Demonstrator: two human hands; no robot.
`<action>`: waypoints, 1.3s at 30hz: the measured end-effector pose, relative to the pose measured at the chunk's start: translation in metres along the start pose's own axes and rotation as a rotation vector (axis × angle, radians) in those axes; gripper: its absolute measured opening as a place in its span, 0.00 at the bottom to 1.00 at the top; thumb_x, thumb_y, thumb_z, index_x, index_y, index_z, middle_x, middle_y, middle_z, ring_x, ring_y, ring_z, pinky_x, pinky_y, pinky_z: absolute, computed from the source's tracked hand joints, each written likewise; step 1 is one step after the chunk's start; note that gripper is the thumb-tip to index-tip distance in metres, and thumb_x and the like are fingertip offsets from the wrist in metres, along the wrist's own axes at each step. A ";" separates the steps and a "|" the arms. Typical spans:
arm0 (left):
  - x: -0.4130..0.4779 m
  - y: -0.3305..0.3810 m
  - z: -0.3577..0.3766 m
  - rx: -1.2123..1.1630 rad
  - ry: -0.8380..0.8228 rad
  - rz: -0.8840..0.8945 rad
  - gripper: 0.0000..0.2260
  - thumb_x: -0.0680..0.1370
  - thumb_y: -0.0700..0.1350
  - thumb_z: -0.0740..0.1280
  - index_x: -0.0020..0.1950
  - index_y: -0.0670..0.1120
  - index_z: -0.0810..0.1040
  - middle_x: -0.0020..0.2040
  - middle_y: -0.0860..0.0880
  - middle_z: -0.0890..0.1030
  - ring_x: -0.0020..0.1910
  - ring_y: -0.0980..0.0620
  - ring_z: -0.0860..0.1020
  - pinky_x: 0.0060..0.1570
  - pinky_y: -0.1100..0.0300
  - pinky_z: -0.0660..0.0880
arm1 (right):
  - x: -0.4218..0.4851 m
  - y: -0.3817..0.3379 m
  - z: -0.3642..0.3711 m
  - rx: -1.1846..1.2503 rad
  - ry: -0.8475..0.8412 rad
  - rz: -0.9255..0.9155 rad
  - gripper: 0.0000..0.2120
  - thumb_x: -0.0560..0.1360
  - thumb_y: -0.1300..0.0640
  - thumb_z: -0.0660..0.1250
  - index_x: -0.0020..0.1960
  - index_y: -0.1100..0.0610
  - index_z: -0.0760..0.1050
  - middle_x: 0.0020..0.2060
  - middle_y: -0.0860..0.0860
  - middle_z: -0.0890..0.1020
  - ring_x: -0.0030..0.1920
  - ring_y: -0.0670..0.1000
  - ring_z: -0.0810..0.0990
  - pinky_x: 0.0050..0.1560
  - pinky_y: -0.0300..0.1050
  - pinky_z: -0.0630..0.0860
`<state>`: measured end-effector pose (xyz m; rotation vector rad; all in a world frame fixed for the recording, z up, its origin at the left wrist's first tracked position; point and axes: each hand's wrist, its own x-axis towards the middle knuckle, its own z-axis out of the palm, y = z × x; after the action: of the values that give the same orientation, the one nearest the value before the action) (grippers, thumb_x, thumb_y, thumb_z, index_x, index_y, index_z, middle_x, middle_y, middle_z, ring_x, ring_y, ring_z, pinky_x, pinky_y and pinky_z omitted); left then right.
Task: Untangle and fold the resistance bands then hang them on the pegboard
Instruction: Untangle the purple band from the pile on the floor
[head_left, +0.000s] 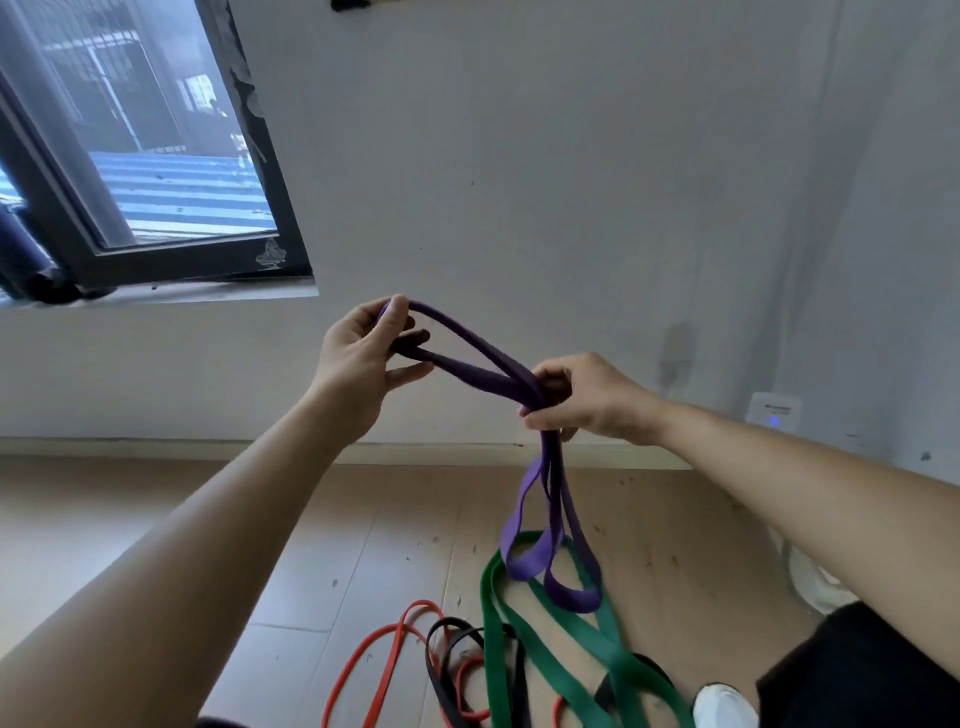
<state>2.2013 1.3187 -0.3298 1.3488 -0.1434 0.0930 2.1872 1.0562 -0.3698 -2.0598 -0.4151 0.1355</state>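
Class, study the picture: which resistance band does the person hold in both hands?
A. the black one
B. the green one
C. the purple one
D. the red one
C: the left hand and the right hand both grip the purple resistance band, while the green band, red band and black band lie on the floor.

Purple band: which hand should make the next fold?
Probably the left hand: it holds the band by its loop end, while the right hand grips the gathered strands, loops hanging below.
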 end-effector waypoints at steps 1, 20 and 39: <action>0.000 -0.003 -0.010 0.039 -0.040 -0.054 0.11 0.81 0.49 0.67 0.59 0.44 0.78 0.53 0.45 0.81 0.54 0.47 0.84 0.46 0.52 0.83 | -0.001 0.000 -0.007 0.019 0.029 -0.002 0.12 0.72 0.65 0.77 0.54 0.60 0.81 0.45 0.59 0.86 0.42 0.55 0.87 0.41 0.46 0.83; -0.018 -0.047 0.039 0.936 -0.549 0.168 0.23 0.71 0.51 0.79 0.63 0.52 0.78 0.55 0.54 0.83 0.55 0.56 0.82 0.45 0.56 0.83 | -0.009 -0.020 -0.017 -0.140 -0.103 -0.006 0.18 0.67 0.66 0.80 0.54 0.59 0.81 0.43 0.55 0.87 0.43 0.55 0.87 0.45 0.54 0.85; -0.022 -0.019 0.030 0.546 -0.391 0.087 0.10 0.76 0.40 0.74 0.57 0.43 0.82 0.46 0.43 0.85 0.43 0.46 0.84 0.35 0.58 0.81 | -0.005 0.003 -0.001 0.024 -0.250 0.124 0.09 0.74 0.63 0.75 0.52 0.58 0.78 0.44 0.53 0.82 0.42 0.51 0.85 0.36 0.46 0.82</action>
<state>2.1805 1.2860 -0.3454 1.8966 -0.5361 -0.0668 2.1829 1.0527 -0.3723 -2.0512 -0.4358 0.4744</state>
